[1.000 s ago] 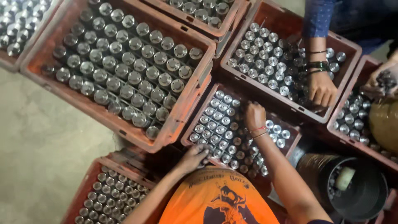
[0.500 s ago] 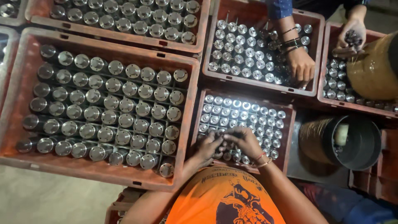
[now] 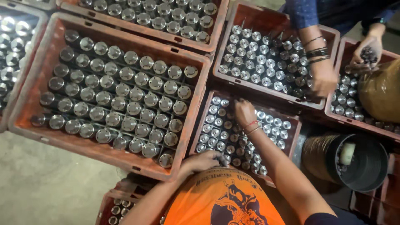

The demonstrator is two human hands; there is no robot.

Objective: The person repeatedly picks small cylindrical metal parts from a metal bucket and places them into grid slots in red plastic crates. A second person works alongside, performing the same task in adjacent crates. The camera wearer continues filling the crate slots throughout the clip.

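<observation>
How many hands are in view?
4. The person's left hand at the small crate rim, right hand on its metal pieces; a co-worker's one hand and other hand over upper-right crates.

Red-brown crates (image 3: 200,89) — no labels, no screens

Small polished steel cylinders (image 3: 233,129), bright and mirror-glossy on their round tops, packed in a dull reddish-brown plastic crate (image 3: 296,125), scuffed and matt. Larger smooth, shiny metal caps (image 3: 125,89) in the big left crate (image 3: 104,152) of the same worn plastic. Rough, matt grey concrete floor (image 3: 46,187) near left. Soft orange cloth shirt (image 3: 225,200), printed.
</observation>
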